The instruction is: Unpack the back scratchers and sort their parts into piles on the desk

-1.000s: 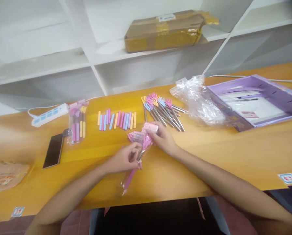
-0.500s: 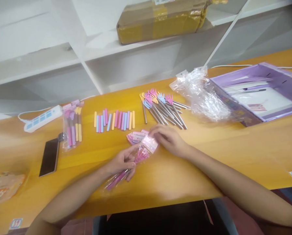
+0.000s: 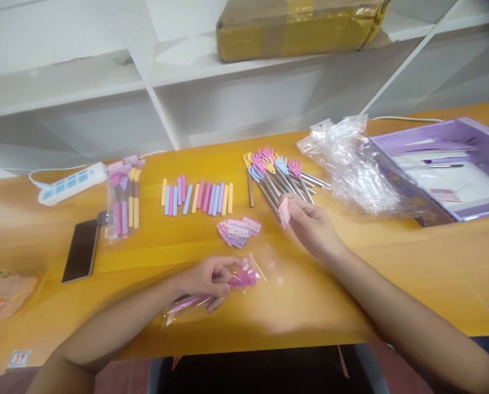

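Note:
My left hand (image 3: 209, 279) is closed around a pink back scratcher (image 3: 246, 275) inside a clear plastic bag (image 3: 265, 269), low over the front of the table. A pink card (image 3: 284, 213) is pinched between the thumb and fingers of my right hand (image 3: 310, 224), raised to the right. Between the hands and a little farther back lies a small pile of printed pink cards (image 3: 237, 232). Just beyond my right hand, several back scratchers (image 3: 269, 164) with metal rods and coloured claw heads lie heaped.
Coloured handle sleeves (image 3: 197, 198) lie in a row. To their left are bagged back scratchers (image 3: 124, 200), a power strip (image 3: 73, 184) and a phone (image 3: 80, 250). At the right, crumpled clear bags (image 3: 347, 169) touch a purple box (image 3: 423, 210). A taped carton (image 3: 297, 33) sits on the shelf.
My right hand has moved right and up, carrying a pink card away from the bag. My left hand and the bagged back scratcher stay close to where they were. The view has shifted slightly.

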A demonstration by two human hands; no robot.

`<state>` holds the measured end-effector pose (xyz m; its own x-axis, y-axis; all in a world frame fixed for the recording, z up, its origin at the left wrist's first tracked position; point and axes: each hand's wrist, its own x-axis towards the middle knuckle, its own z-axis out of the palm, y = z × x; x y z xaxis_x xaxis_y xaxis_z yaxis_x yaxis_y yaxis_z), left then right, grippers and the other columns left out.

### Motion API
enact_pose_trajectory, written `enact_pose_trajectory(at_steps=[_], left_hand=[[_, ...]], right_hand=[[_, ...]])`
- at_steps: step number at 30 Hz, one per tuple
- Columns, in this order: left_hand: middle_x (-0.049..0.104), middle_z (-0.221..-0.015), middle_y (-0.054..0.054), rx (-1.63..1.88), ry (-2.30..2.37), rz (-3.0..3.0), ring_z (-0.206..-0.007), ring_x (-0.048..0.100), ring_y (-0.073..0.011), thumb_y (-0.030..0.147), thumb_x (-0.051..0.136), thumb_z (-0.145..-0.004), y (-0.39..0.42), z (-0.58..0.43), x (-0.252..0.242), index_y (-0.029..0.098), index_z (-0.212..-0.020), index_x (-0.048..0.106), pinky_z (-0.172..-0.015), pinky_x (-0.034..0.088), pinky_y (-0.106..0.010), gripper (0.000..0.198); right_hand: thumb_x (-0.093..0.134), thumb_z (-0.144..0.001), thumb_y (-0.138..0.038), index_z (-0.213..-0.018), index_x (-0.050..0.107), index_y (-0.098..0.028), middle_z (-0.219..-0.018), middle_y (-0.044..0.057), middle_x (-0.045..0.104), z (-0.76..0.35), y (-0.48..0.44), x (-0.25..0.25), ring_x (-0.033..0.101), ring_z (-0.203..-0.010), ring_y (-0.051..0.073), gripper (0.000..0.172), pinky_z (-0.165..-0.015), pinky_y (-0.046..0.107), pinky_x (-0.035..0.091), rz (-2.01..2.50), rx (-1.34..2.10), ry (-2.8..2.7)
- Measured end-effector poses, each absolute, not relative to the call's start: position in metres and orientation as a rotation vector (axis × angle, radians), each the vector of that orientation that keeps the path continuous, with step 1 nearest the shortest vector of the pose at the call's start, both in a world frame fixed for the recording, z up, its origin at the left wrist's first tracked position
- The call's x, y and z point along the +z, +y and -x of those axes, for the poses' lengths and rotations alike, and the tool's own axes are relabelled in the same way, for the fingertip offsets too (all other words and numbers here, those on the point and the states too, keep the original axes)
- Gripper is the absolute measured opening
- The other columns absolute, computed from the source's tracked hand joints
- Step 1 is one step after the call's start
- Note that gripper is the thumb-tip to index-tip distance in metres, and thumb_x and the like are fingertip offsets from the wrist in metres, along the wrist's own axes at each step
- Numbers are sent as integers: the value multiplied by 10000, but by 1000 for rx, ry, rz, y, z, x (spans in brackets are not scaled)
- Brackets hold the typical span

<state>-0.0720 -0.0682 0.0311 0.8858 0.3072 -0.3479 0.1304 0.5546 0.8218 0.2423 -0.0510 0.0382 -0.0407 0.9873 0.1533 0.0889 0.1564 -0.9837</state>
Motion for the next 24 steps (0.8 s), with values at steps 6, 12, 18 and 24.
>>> enact_pose_trajectory(at_steps=[6, 12, 18, 24], left_hand=[[478, -544, 104, -16, 376, -949, -431, 596, -135, 391, 824, -935, -67, 71, 33, 155, -1260, 639, -463, 372, -193, 442], [665, -596, 10, 260, 473, -866, -421, 577, -133, 483, 831, -903, -58, 65, 25, 132, -1361, 619, -434, 393, -192, 615], [741, -866, -58, 316, 438, -890, -649, 734, -169, 490, 862, -913, -64, 61, 18, 139, -1322, 628, -579, 554, -248, 588], [753, -1001, -86, 150, 225, -1027, -869, 778, -200, 496, 873, -915, -65, 64, 13, 176, -1326, 695, -799, 592, -329, 551]], right_hand=[[707, -1009, -527, -1040, 790, -224, -1032, 95, 630, -215, -43, 24, 617, -948, 238, 315, -914, 411, 543, 1314, 865, -1632], [663, -1023, -405, -1275, 696, -226, -1060, 75, 689, -221, -66, 51, 648, -935, 217, 311, -836, 351, 568, 1049, 1093, -1986], [389, -1140, -636, -792, 558, -214, -584, -34, 495, -195, -86, 84, 462, -526, 126, 572, -537, 267, 398, 1254, 1301, -1708], [519, -1141, -462, -829, 671, -219, -789, 50, 654, -203, -81, 155, 601, -705, 169, 424, -663, 316, 471, 1076, 495, -1920]])
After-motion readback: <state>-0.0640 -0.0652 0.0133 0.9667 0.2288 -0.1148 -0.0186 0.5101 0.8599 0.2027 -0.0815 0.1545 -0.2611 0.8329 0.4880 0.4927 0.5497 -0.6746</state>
